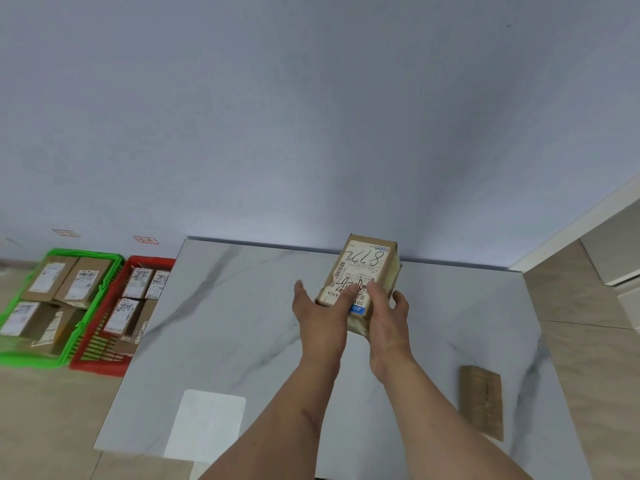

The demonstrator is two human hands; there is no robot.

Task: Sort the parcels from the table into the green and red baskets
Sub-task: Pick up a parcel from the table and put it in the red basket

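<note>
Gripping a labelled cardboard parcel (363, 278) from both sides, the left hand (320, 311) and right hand (386, 311) held it over the far part of the marble table (242, 306). Another parcel (481, 401) lay near the table's right edge. On the floor to the left, the green basket (59, 358) and red basket (100, 362) sat side by side, both holding parcels.

Grey-blue wall (311, 116) fills the top half, 10 to 2 o'clock. Two small red-edged stickers w/ writing too small to read sit low on it at 9 o'clock: one (65, 233) further left, other (146, 240) just right of it. White cabinet or door edge (620, 244) at 3 o'clock. Beige tile floor (52, 410) at 7–8 o'clock, also at 4 o'clock.
</note>
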